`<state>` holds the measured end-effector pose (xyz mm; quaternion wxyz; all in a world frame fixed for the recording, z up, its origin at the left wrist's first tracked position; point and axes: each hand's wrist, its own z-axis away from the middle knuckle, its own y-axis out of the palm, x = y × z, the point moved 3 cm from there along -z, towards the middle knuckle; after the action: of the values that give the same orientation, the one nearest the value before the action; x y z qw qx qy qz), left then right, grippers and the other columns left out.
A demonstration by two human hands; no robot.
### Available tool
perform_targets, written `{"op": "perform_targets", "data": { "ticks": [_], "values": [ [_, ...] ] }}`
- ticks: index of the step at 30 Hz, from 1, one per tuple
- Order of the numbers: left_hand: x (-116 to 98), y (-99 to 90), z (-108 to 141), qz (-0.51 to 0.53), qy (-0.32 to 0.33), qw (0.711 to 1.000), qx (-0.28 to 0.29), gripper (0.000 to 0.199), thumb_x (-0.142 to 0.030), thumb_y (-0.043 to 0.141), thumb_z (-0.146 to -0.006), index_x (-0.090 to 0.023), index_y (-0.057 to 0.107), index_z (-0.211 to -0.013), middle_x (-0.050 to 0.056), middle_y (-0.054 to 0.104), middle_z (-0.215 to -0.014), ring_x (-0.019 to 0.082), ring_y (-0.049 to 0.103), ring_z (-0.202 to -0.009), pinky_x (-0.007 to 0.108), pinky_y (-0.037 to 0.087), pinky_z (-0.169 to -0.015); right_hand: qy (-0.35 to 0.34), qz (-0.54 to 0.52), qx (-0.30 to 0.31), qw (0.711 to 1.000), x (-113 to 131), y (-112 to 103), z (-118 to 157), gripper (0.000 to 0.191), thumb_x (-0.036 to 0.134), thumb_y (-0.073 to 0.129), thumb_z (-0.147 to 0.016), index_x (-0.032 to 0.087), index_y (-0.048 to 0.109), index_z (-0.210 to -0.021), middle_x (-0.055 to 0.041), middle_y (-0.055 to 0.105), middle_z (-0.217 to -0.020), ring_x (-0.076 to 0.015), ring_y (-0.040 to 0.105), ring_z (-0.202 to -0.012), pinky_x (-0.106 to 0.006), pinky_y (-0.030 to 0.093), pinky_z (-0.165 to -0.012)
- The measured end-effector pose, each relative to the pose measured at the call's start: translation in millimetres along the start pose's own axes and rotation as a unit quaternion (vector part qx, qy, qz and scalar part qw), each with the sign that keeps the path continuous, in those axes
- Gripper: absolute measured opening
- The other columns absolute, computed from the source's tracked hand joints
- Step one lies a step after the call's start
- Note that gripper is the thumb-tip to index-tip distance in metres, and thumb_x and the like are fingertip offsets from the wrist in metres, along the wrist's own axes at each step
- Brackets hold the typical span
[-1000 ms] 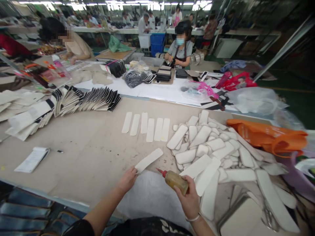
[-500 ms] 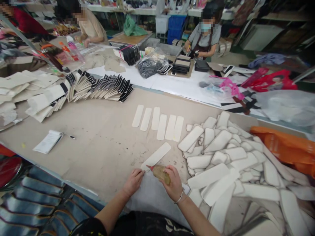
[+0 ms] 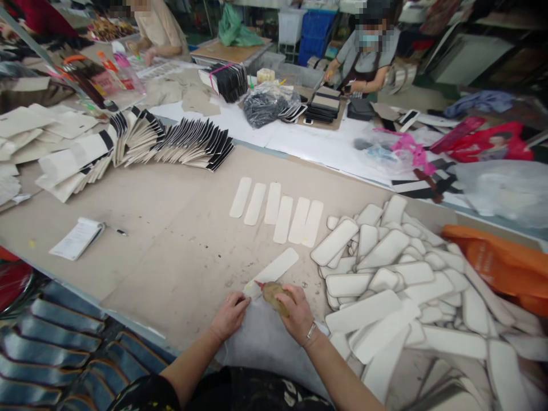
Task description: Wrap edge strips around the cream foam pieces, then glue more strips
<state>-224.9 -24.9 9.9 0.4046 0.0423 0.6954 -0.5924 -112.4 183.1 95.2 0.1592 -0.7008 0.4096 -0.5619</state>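
My right hand (image 3: 295,311) is wrapped round a brownish squeeze bottle (image 3: 274,295) with a red nozzle, tilted so that its tip points left. That tip is at the lower end of a cream rounded strip (image 3: 278,267) lying aslant on the table. A small yellowish trace shows on the strip near the nozzle. My left hand (image 3: 232,314) is closed, its fingertips pinched at the strip's lower left end. Beneath both hands spreads a greyish sheet (image 3: 265,337). Beyond them, several similar cream strips (image 3: 283,220) lie in a staggered row.
To the right is a heap of cream rounded pieces (image 3: 381,248), beside an orange bag (image 3: 492,262). A notepad (image 3: 77,238) and a pen (image 3: 122,232) lie left. Fanned black-edged pieces (image 3: 192,142) stand at the back left. Across the table a masked co-worker (image 3: 370,57) handles something.
The bottle has turned a little, and its nozzle has shifted slightly up and left along the strip's end. My left hand has barely moved. The whole view has shifted slightly.
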Motion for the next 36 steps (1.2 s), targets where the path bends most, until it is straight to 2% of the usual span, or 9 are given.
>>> {"op": "perform_targets", "data": {
  "ticks": [12, 20, 27, 36],
  "values": [
    [3.7, 2.1, 0.5, -0.014, 0.012, 1.000, -0.003, 0.031, -0.019, 0.041, -0.087, -0.022, 0.059, -0.112, 0.007, 0.052, -0.102, 0.020, 0.048, -0.097, 0.035, 0.043, -0.088, 0.051, 0.083, -0.088, 0.991, -61.3, -44.4, -11.0, 0.037, 0.012, 0.054, -0.074, 0.021, 0.051, -0.110, -0.0099, 0.043, -0.115, -0.0246, 0.044, -0.104, -0.047, 0.043, -0.087],
    [3.2, 1.5, -0.8, -0.017, 0.008, 1.000, -0.002, 0.030, -0.021, 0.041, -0.087, -0.023, 0.059, -0.111, 0.007, 0.054, -0.100, 0.020, 0.049, -0.095, 0.036, 0.044, -0.086, 0.077, 0.106, -0.140, 0.981, -88.2, -57.9, -13.2, 0.036, 0.024, 0.058, -0.078, 0.022, 0.049, -0.113, -0.0109, 0.044, -0.115, -0.0254, 0.045, -0.104, -0.048, 0.043, -0.088],
    [2.5, 1.4, -0.8, -0.014, 0.001, 1.000, -0.001, 0.030, -0.021, 0.040, -0.087, -0.022, 0.059, -0.111, 0.007, 0.055, -0.101, 0.020, 0.050, -0.095, 0.036, 0.044, -0.087, 0.114, 0.071, -0.163, 0.977, -78.7, -55.1, -8.5, 0.040, 0.027, 0.059, -0.078, 0.021, 0.046, -0.115, -0.0112, 0.045, -0.114, -0.0256, 0.046, -0.106, -0.048, 0.043, -0.090],
    [0.3, -0.2, -1.2, -0.012, -0.009, 1.000, 0.013, 0.030, -0.022, 0.041, -0.087, -0.022, 0.059, -0.111, 0.008, 0.054, -0.102, 0.020, 0.049, -0.097, 0.036, 0.043, -0.089, 0.069, 0.042, -0.091, 0.993, -61.4, -33.5, -7.4, 0.034, 0.028, 0.059, -0.078, 0.021, 0.051, -0.110, -0.0102, 0.047, -0.113, -0.0234, 0.047, -0.105, -0.045, 0.045, -0.088]
  ]
}}
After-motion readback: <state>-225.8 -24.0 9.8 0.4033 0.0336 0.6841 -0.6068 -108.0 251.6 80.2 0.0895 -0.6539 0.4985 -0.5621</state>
